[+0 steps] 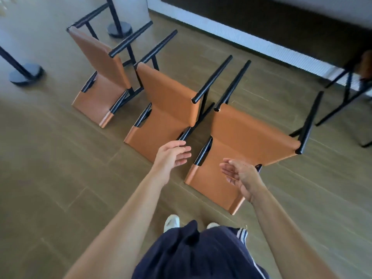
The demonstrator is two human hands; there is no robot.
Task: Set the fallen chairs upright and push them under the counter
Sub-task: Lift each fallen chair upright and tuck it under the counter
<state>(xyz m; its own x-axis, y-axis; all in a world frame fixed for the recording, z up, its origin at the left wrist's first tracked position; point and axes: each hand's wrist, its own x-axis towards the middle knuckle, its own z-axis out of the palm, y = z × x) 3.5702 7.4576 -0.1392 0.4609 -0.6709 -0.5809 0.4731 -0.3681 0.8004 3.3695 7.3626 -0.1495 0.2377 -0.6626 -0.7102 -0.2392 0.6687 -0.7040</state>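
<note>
Tan leather on black tube: three fallen chairs lay in a row on the wooden floor (50, 178). The far chair (100, 77) was toward the floor's left edge, near the stanchion bases (26, 74), and the middle chair (169, 101) came next. My left hand (173, 156) hung open and empty by that chair's frame end; I couldn't tell if it touched. The nearest chair (251, 137) lay under my right hand (241, 178), fingers loosely spread, gripping nothing. The frames sat close, so lifting one could snag its neighbour, I judged. The counter (281, 27) ran along the far right edge.
</note>
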